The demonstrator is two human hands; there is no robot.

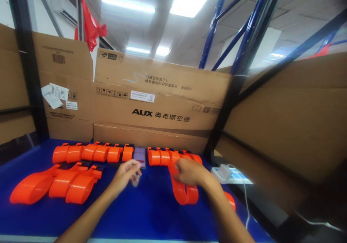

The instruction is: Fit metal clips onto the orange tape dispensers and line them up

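Note:
My right hand (189, 171) is closed on the upper end of an orange strap (185, 196), whose loop hangs below my fingers over the blue table top (151, 207). Just to the left, my left hand (128, 172) is held with its fingers curled together. A small pale thing (136, 181) shows at those fingertips, too small to name. Behind my hands stand rows of looped orange straps with dark buckles, one row at the back left (99, 153) and one at the back right (159, 157). A phone (140, 157) is propped between these rows.
Several larger orange loops (80, 188) lie at the front left. Another orange loop (230, 200) shows partly behind my right forearm. A power strip (233, 175) with a white cable is at the right edge. Cardboard walls (162, 105) and dark posts (221, 116) enclose the table.

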